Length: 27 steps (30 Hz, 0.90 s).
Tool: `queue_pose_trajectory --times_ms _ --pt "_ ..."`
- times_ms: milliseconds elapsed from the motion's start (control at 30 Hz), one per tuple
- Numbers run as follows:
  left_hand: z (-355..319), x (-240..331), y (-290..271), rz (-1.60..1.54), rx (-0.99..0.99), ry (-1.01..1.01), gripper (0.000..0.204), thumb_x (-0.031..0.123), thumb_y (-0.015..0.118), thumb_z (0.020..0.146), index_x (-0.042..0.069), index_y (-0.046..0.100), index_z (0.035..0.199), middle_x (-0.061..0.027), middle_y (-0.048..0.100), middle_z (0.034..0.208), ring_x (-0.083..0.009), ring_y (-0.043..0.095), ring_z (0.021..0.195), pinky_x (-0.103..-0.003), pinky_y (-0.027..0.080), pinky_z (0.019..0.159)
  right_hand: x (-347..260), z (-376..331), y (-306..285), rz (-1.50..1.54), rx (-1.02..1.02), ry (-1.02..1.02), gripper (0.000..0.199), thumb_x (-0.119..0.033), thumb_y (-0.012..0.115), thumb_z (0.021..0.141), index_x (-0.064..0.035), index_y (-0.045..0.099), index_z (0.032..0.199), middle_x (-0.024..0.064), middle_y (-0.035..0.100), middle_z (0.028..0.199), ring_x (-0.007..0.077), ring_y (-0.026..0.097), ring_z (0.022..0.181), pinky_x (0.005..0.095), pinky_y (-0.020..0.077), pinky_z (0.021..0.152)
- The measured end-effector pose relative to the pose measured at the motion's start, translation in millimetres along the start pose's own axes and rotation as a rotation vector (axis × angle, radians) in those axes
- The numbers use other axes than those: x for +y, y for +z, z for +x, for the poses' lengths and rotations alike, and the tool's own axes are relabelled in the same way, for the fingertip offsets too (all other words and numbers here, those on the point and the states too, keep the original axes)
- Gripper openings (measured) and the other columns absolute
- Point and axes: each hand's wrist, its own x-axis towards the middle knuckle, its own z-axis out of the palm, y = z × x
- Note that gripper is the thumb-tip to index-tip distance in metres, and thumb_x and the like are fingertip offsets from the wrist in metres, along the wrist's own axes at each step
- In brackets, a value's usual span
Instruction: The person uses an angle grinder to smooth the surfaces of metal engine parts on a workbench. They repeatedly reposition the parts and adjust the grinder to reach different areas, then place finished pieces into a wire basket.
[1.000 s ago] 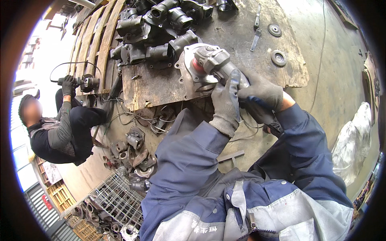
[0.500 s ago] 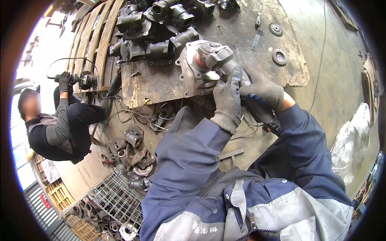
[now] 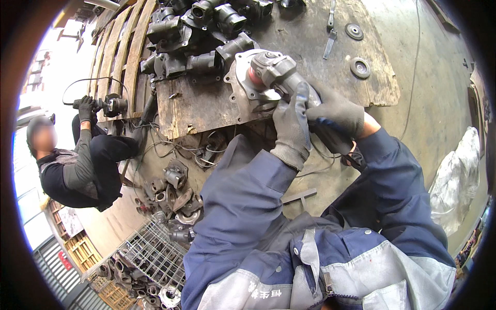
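Note:
An angle grinder (image 3: 281,72) with a grey head and a reddish disc is held in both my gloved hands. My left hand (image 3: 292,121) wraps round its near side, thumb along the body. My right hand (image 3: 338,111) is closed round the body farther back. The disc end rests on or just over the face of a metal flange casting (image 3: 236,98) with bolt holes round its rim, at the near edge of the wooden board (image 3: 199,111). The disc and the head hide where they meet the casting.
Dark castings (image 3: 201,59) pile up at the board's far left. Two round discs (image 3: 360,67) and a flat tool (image 3: 330,39) lie at right. A co-worker (image 3: 77,160) crouches left with another grinder (image 3: 112,105). Cables (image 3: 175,147) and a wire basket (image 3: 155,248) of parts are below; plastic sheeting (image 3: 457,181) at right.
The grinder head has shifted slightly left over the casting. Both hands keep their grip. The whole view has tilted a little.

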Motion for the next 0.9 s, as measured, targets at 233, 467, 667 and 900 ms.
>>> queue_pose_trajectory --times_ms 233,467,667,900 --pt "10.2 4.9 -7.9 -0.121 -0.037 -0.042 0.044 0.039 0.067 0.103 -0.003 0.071 0.090 -0.0041 0.067 0.083 -0.0103 0.060 0.072 -0.028 0.048 0.065 5.6 19.0 3.6 -0.057 0.025 0.029 0.083 -0.034 0.081 0.074 0.0041 0.053 0.141 0.0223 0.069 0.120 0.0281 0.067 0.108 0.0374 0.0518 0.098" --pt "4.1 -7.7 -14.0 0.010 -0.035 -0.067 0.041 0.035 0.069 0.101 -0.005 0.069 0.111 -0.0059 0.069 0.097 -0.0122 0.065 0.085 -0.028 0.052 0.075 13.0 4.6 6.0 -0.109 0.022 -0.018 0.083 -0.031 0.082 0.074 0.0024 0.051 0.143 0.0211 0.069 0.120 0.0266 0.067 0.108 0.0369 0.0525 0.097" --pt "-5.5 -15.4 -11.3 -0.127 -0.048 -0.225 0.034 0.023 0.078 0.096 -0.002 0.064 0.114 -0.0039 0.068 0.101 -0.0114 0.064 0.085 -0.027 0.053 0.076 25.5 -12.1 6.9 -0.080 0.016 0.085 0.078 -0.023 0.081 0.075 0.0001 0.050 0.143 0.0153 0.068 0.115 0.0219 0.065 0.104 0.0368 0.0545 0.093" --pt "-17.8 -26.3 0.1 -0.048 -0.073 -0.221 0.037 0.028 0.079 0.095 -0.002 0.065 0.112 -0.0050 0.068 0.100 -0.0113 0.063 0.085 -0.028 0.053 0.075 28.8 -38.0 2.4 0.194 0.020 0.122 0.064 -0.017 0.081 0.077 0.0025 0.054 0.132 0.0127 0.067 0.110 0.0192 0.064 0.099 0.0360 0.0560 0.088"
